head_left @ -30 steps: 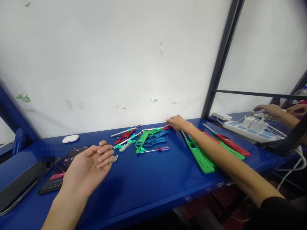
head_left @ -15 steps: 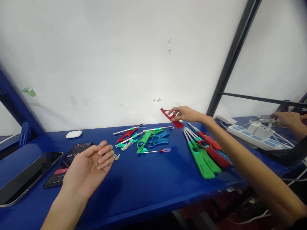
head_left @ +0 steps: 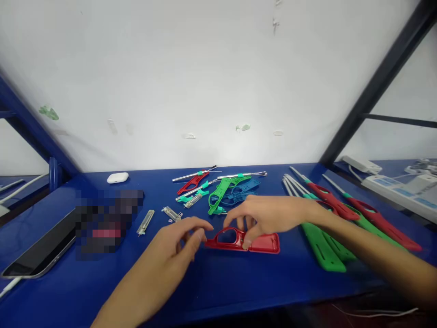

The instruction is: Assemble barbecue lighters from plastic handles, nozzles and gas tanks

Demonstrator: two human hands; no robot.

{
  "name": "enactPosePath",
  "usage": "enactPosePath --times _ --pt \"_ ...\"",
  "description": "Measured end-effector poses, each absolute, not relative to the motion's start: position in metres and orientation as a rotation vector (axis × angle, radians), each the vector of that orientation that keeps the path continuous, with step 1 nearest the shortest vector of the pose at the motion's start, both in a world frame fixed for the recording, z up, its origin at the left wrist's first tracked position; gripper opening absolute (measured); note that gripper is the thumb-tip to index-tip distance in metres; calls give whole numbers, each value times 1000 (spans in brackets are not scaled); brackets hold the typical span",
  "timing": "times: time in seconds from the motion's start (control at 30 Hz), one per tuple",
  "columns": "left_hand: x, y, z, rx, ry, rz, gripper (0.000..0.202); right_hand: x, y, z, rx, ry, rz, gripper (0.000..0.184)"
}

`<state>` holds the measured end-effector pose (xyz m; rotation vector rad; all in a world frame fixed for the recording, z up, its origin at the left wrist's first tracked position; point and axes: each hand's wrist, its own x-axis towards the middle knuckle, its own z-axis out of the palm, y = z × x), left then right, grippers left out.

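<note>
A red plastic lighter shell (head_left: 261, 243) lies flat on the blue bench (head_left: 218, 278) in front of me. My right hand (head_left: 269, 214) grips it from above, fingers pinched round its trigger loop. My left hand (head_left: 184, 237) comes in from the left with thumb and forefinger pinched at the shell's narrow left tip. Behind them sits a pile of green, blue and red lighter parts (head_left: 227, 189) with metal tubes.
Several assembled long lighters, green (head_left: 324, 248) and red (head_left: 372, 218), lie at the right. Small metal parts (head_left: 170, 213) and a white earbud case (head_left: 118, 177) lie to the left, beside a blurred phone (head_left: 105, 223) and a tablet (head_left: 37, 257). A power strip (head_left: 399, 187) sits far right.
My right hand carried the red shell from the back wall down to the bench in front of me. My left hand turned over and closed on its tip. My view has tilted down and left.
</note>
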<state>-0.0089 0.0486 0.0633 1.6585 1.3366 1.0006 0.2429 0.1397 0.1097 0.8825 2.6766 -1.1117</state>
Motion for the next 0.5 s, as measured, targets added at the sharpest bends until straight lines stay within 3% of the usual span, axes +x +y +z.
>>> enactPosePath --times 0.13,0.3,0.4,0.5 --pt "-12 43 39 1790 1493 904 32 235 141 105 850 2858 -842 34" --pt "-17 49 22 2007 1569 513 46 208 176 120 868 3096 -76 19" --pt "-14 56 34 2045 1565 199 48 177 217 119 744 2979 391 33" --pt "-9 64 51 1988 1562 11 51 145 254 105 583 2934 417 46"
